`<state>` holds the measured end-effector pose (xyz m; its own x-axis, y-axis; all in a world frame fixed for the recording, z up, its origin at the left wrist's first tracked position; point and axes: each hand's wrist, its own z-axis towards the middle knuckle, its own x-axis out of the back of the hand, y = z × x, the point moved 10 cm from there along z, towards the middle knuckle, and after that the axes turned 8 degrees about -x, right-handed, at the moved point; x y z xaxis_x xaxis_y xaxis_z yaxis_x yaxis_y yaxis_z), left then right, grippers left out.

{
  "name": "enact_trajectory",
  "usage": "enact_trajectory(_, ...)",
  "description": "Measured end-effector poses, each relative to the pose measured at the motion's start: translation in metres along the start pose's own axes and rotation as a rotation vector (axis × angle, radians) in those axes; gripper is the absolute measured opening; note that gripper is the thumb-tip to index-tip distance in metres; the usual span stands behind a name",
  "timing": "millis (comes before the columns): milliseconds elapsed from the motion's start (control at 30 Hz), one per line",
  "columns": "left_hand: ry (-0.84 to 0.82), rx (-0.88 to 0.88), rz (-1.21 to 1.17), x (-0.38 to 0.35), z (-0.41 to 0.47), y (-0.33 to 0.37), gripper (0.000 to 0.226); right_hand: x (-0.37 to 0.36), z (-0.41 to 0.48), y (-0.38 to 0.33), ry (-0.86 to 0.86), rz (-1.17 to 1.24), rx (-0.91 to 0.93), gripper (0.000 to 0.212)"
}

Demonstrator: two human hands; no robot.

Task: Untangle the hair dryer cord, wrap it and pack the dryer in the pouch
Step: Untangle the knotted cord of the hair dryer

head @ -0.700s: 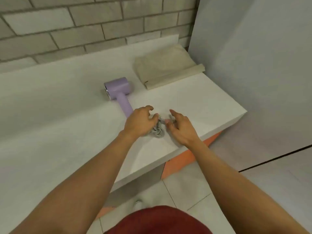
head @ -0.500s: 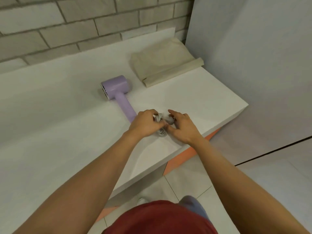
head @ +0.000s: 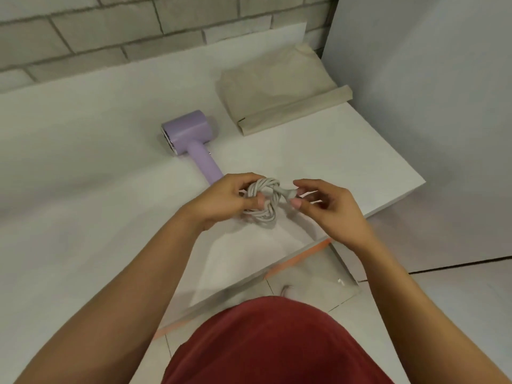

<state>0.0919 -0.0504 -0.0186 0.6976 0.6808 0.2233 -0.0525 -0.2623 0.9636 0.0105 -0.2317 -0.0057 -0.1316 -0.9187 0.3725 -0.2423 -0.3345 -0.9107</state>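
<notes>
A lilac hair dryer [head: 191, 139] lies on the white counter [head: 83, 167], its handle pointing toward me. Its grey cord [head: 263, 209] is bunched in a tangled coil just above the counter near the front edge. My left hand [head: 221, 200] grips the coil, thumb through the loops. My right hand [head: 327, 206] pinches the plug end of the cord between thumb and forefinger. A beige fabric pouch [head: 277, 90] lies flat at the back right of the counter, beyond the dryer.
A grey brick wall [head: 138, 31] runs behind the counter. A pale wall panel [head: 429, 106] closes off the right side. The counter's right corner ends near my right hand, with tiled floor [head: 457, 300] below.
Both hands came together on the cord bundle and lifted it off the counter. The right hand now pinches the plug end, and the coil shows between the hands.
</notes>
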Motion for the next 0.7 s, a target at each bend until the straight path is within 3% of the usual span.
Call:
enact_trajectory(200, 0.156, 0.032, -0.306, 0.004, 0.006, -0.001, 0.041, 0.021, 0.001, -0.013, -0.109, 0.153, 0.070, 0.042)
enact_trajectory(367, 0.238, 0.025, -0.332, 0.000, 0.010, 0.006, 0.038, 0.020, 0.028, -0.016, -0.126, 0.182, 0.048, 0.050)
enact_trajectory(467, 0.281, 0.006, -0.297, -0.009, 0.013, 0.017, 0.035, 0.001, 0.045, -0.013, -0.336, 0.228, -0.087, 0.062)
enact_trajectory(567, 0.344, -0.036, -0.233, -0.014, 0.015, 0.026, 0.032, -0.015, 0.052, -0.014, -0.543, 0.173, -0.087, 0.039)
enact_trajectory(700, 0.492, -0.051, -0.098, -0.009, 0.009, 0.027, 0.031, -0.015, 0.058, -0.016, -0.555, 0.269, -0.024, 0.029)
